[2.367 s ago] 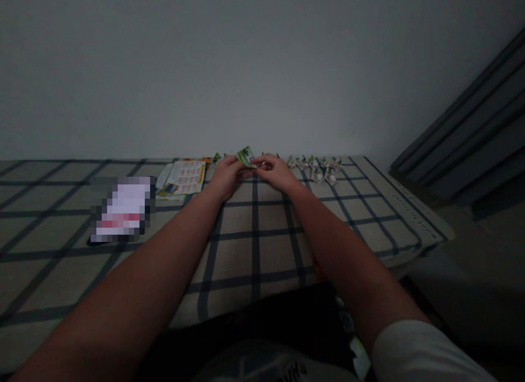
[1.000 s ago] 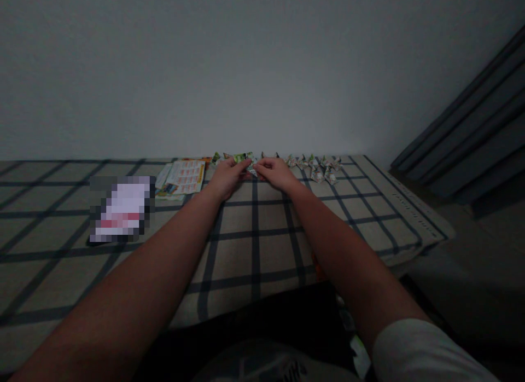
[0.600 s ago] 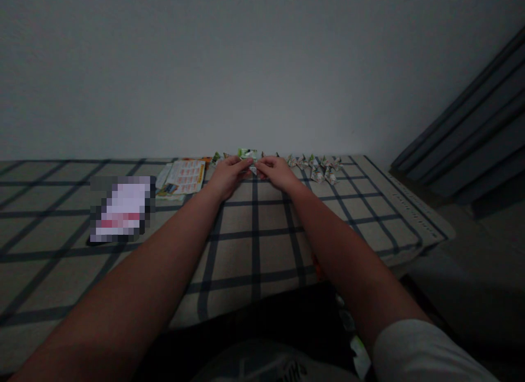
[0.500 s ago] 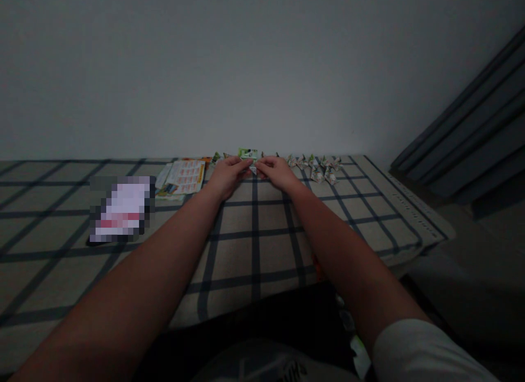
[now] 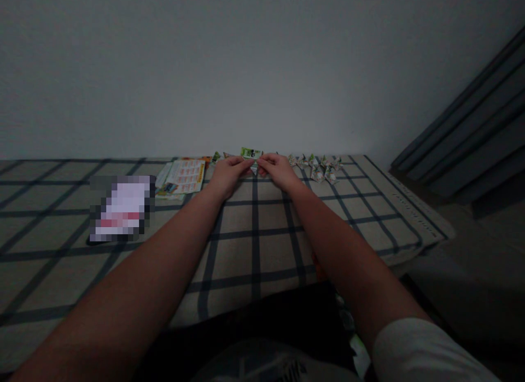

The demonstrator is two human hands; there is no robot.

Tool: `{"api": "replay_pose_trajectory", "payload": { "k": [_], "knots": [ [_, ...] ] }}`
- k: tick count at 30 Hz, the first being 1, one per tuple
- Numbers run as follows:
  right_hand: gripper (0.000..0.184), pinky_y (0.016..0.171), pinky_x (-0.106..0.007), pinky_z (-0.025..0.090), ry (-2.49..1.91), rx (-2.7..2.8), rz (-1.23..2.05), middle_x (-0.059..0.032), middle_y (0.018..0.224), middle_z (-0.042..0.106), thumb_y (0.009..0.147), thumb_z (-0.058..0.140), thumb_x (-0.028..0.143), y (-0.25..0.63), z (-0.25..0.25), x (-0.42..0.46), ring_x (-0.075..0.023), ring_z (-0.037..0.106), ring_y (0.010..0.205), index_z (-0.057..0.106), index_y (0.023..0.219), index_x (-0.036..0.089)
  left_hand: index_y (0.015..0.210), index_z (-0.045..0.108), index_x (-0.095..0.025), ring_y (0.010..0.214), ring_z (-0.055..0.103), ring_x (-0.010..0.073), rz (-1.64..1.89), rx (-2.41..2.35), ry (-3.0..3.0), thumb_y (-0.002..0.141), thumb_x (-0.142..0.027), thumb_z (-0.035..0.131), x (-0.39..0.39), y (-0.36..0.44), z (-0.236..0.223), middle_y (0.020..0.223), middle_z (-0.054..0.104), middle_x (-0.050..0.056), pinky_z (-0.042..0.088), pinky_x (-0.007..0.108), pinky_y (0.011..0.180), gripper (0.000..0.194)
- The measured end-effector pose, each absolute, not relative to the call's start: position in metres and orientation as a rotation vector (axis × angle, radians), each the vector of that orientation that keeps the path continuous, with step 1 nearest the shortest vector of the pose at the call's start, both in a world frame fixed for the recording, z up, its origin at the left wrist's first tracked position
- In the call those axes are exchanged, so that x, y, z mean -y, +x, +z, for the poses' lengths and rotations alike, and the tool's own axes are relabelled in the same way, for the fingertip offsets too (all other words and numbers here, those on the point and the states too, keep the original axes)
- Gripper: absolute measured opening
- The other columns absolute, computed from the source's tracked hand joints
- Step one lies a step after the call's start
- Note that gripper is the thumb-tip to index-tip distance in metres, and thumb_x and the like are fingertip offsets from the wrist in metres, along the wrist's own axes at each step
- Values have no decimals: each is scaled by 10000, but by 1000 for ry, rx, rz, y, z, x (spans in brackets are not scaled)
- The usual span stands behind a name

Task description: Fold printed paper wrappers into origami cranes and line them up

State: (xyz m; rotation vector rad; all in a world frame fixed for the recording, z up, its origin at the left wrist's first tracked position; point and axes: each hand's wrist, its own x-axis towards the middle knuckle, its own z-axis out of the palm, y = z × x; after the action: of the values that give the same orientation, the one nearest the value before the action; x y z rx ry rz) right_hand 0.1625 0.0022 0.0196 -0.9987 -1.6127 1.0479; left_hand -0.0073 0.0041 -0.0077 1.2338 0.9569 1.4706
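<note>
At the far side of the table, a small piece of green and white printed paper (image 5: 251, 152), partly folded, is pinched between my two hands. My left hand (image 5: 230, 174) grips its left side with thumb and fingers closed. On its right side, the fingers of my right hand (image 5: 276, 169) are closed too. A pale pointed end of the paper shows below the fingertips. Several folded paper pieces (image 5: 318, 171) stand right of my right hand. Another green folded piece (image 5: 215, 157) lies just beyond my left hand.
A checked cloth (image 5: 254, 250) covers the table. Left of my hands lie printed leaflets (image 5: 186, 175), and nearer is a phone-like device (image 5: 123, 207) with a blurred-out screen. A wall (image 5: 262, 70) rises behind the table; a grey curtain (image 5: 471, 125) hangs at the right.
The green paper between my hands has tilted and shifted slightly to the right. Both hands keep their pinch, with small finger movements.
</note>
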Motion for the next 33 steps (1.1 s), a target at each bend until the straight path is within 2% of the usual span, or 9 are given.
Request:
{"api": "replay_pose_trajectory", "payload": {
  "k": [3, 6, 13, 19, 23, 28, 33],
  "knots": [
    [162, 645, -238, 487, -1017, 1564, 1025, 20, 646, 631, 887, 682, 229, 163, 19, -4, -102, 578, 594, 622, 744, 180, 761, 747, -148, 730, 643, 141, 1523, -887, 1171, 594, -432, 909, -3, -6, -6, 797, 728, 50, 520, 269, 746, 367],
    [128, 632, -230, 486, -1016, 1537, 1035, 18, 647, 638, 876, 679, 203, 163, 18, -6, -98, 575, 590, 639, 758, 176, 765, 751, -142, 744, 657, 139, 1521, -868, 1119, 571, -411, 927, -2, -6, -3, 813, 740, 56, 538, 270, 772, 376],
    [157, 649, -236, 522, -995, 1586, 1016, -5, 676, 668, 868, 698, 284, 165, 18, -5, -105, 595, 618, 648, 757, 184, 739, 739, -131, 685, 637, 118, 1505, -878, 1054, 543, -364, 938, 1, -7, 2, 755, 728, 42, 542, 264, 750, 363],
    [196, 657, -246, 519, -963, 1609, 1027, -8, 685, 669, 873, 695, 312, 164, 16, -7, -109, 611, 621, 626, 748, 179, 736, 707, -145, 641, 615, 117, 1543, -889, 1084, 614, -414, 899, 1, -6, 1, 717, 695, 29, 528, 258, 690, 353],
    [201, 645, -234, 520, -950, 1613, 1036, -5, 674, 668, 867, 705, 312, 164, 16, -7, -102, 609, 610, 627, 743, 175, 761, 702, -141, 638, 613, 109, 1562, -897, 1090, 663, -437, 866, 0, -6, 1, 722, 686, 20, 532, 262, 712, 353],
    [189, 641, -217, 525, -954, 1568, 1048, 10, 652, 663, 865, 710, 281, 163, 17, -6, -93, 611, 602, 618, 734, 181, 787, 721, -128, 677, 631, 106, 1490, -879, 1105, 632, -414, 884, -3, -9, -3, 760, 707, 28, 527, 243, 718, 364],
    [145, 645, -224, 535, -913, 1529, 1060, 14, 646, 665, 865, 703, 237, 163, 15, -7, -98, 624, 599, 639, 749, 178, 752, 721, -122, 643, 611, 118, 1395, -928, 1207, 590, -433, 906, -4, -10, -4, 690, 688, 31, 503, 249, 680, 397]
  ]
}}
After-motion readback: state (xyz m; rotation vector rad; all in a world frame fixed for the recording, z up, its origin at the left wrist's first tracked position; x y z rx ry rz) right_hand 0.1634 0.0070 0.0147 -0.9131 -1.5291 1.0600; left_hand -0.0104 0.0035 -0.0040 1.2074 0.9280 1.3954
